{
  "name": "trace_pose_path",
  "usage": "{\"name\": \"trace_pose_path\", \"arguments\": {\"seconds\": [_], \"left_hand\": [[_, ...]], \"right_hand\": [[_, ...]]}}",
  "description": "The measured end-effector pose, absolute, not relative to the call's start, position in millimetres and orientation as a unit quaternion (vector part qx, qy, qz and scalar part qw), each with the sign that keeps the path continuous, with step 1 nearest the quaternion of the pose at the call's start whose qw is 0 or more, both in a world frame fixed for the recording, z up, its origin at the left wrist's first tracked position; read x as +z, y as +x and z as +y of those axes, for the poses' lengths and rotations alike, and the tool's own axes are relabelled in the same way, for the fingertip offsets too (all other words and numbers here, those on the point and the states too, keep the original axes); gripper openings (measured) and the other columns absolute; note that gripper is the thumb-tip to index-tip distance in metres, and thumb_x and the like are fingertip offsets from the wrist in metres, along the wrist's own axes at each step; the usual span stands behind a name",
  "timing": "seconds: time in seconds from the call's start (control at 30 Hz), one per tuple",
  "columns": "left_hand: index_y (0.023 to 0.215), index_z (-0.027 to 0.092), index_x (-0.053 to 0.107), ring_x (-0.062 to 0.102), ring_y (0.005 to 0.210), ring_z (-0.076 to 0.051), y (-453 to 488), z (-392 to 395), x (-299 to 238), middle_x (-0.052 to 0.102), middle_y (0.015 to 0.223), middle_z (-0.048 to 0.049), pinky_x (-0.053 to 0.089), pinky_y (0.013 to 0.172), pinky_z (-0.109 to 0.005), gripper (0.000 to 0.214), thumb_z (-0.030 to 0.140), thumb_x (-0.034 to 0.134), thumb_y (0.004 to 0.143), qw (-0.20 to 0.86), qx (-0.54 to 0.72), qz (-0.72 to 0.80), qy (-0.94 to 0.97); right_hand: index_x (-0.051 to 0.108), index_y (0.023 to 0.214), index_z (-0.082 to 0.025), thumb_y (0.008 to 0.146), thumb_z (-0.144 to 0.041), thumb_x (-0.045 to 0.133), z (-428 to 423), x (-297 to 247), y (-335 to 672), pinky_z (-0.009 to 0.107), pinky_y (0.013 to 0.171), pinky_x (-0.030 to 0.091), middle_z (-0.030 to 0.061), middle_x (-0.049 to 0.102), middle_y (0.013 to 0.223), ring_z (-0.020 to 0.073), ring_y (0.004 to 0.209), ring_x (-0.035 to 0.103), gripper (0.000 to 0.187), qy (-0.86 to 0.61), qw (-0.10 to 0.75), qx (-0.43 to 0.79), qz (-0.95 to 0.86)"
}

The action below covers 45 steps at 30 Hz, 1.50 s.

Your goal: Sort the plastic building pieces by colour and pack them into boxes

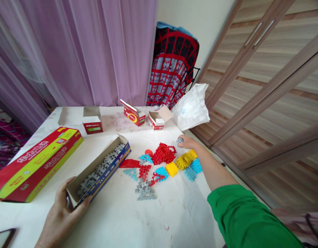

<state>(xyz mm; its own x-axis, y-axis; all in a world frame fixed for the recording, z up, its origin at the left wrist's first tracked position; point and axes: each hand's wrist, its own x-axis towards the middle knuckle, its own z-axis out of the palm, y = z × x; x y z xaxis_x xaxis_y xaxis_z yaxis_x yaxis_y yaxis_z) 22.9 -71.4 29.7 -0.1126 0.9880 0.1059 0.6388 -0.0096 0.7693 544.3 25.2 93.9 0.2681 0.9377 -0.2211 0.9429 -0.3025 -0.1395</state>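
My left hand grips the near end of a long blue, open-topped box lying on the table. Grey interlocking toy pieces fill much of it. At the table's right side, my right hand is closed on a small grey toy piece; its exact shape is partly hidden by the fingers. Just left of that hand lies a heap of red pieces. Yellow pieces and blue pieces are near the right forearm. Grey triangular pieces rest in front, beside red and light-blue ones.
A large red and yellow box lies at the left. Three small red and white boxes stand along the back. A white plastic bag sits at the far right corner, near the wardrobe. A dark-edged device shows lower left.
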Motion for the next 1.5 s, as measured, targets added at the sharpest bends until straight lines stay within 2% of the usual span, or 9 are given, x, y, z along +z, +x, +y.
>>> {"name": "trace_pose_path", "arguments": {"seconds": [0.07,0.17,0.27,0.5,0.63,0.73,0.97,1.17,1.5], "left_hand": [[0.132,0.023,0.039,0.064,0.101,-0.032,23,-72,27,0.06,0.121,-0.0125,0.057,0.075,-0.04,0.084,0.067,0.06,0.064,0.248,0.351,0.658,0.619],[0.132,0.023,0.038,0.066,0.099,-0.029,23,-73,25,0.063,0.117,-0.0106,0.057,0.075,-0.036,0.078,0.062,0.06,0.068,0.256,0.357,0.645,0.626],[0.132,0.022,0.036,0.065,0.103,-0.026,24,-75,26,0.063,0.118,-0.0095,0.055,0.083,-0.035,0.073,0.054,0.06,0.072,0.253,0.368,0.625,0.64],[0.131,0.021,0.037,0.063,0.111,-0.027,29,-79,28,0.062,0.122,-0.0095,0.053,0.089,-0.038,0.067,0.041,0.061,0.072,0.237,0.382,0.611,0.651],[0.133,0.021,0.035,0.063,0.111,-0.026,31,-80,25,0.061,0.126,-0.011,0.052,0.092,-0.039,0.068,0.038,0.063,0.073,0.221,0.4,0.597,0.659],[0.134,0.021,0.036,0.062,0.112,-0.026,33,-81,21,0.06,0.127,-0.0109,0.051,0.094,-0.04,0.068,0.036,0.064,0.074,0.215,0.408,0.596,0.658],[0.133,0.021,0.036,0.06,0.116,-0.027,37,-82,21,0.057,0.131,-0.0124,0.05,0.096,-0.042,0.07,0.032,0.067,0.072,0.217,0.416,0.593,0.654],[0.136,0.02,0.034,0.058,0.12,-0.028,37,-83,23,0.056,0.133,-0.0138,0.048,0.099,-0.043,0.073,0.032,0.068,0.071,0.212,0.427,0.581,0.66],[0.134,0.02,0.036,0.058,0.119,-0.027,37,-84,20,0.056,0.131,-0.0127,0.048,0.1,-0.043,0.072,0.029,0.067,0.07,0.225,0.412,0.594,0.653]], "right_hand": [[0.06,0.115,-0.018,0.079,-0.025,0.061,25,108,544,0.02,0.058,0.048,0.0044,0.071,0.095,0.0128,0.073,0.064,0.037,0.786,-0.04,-0.163,0.595],[0.06,0.11,-0.017,0.075,-0.023,0.062,27,129,531,0.019,0.054,0.047,0.004,0.07,0.09,0.0127,0.069,0.063,0.036,0.759,-0.136,-0.229,0.594],[0.06,0.11,-0.018,0.07,-0.022,0.064,32,151,495,0.021,0.056,0.047,0.0015,0.068,0.082,0.0137,0.067,0.061,0.041,0.705,-0.165,-0.248,0.644],[0.061,0.114,-0.02,0.068,-0.024,0.066,26,197,324,0.027,0.073,0.046,0.0031,0.065,0.096,0.0174,0.083,0.059,0.046,0.481,-0.104,-0.209,0.845],[0.059,0.118,-0.023,0.068,-0.028,0.067,17,190,241,0.03,0.083,0.044,0.0059,0.063,0.106,0.0214,0.095,0.058,0.051,0.426,-0.052,-0.18,0.885],[0.057,0.12,-0.023,0.069,-0.032,0.066,12,174,208,0.03,0.084,0.043,0.0074,0.062,0.107,0.0232,0.098,0.059,0.052,0.421,-0.023,-0.165,0.892],[0.055,0.121,-0.02,0.069,-0.03,0.065,-7,158,180,0.03,0.082,0.043,0.0098,0.062,0.109,0.0238,0.099,0.061,0.053,0.394,0.014,-0.189,0.899],[0.06,0.115,-0.018,0.07,-0.029,0.067,-12,152,173,0.029,0.083,0.043,0.0096,0.066,0.107,0.0233,0.1,0.062,0.046,0.384,0.027,-0.194,0.902],[0.062,0.117,-0.022,0.07,-0.04,0.07,7,157,194,0.027,0.077,0.042,0.0059,0.07,0.105,0.0222,0.095,0.063,0.05,0.414,-0.007,-0.189,0.89]]}}
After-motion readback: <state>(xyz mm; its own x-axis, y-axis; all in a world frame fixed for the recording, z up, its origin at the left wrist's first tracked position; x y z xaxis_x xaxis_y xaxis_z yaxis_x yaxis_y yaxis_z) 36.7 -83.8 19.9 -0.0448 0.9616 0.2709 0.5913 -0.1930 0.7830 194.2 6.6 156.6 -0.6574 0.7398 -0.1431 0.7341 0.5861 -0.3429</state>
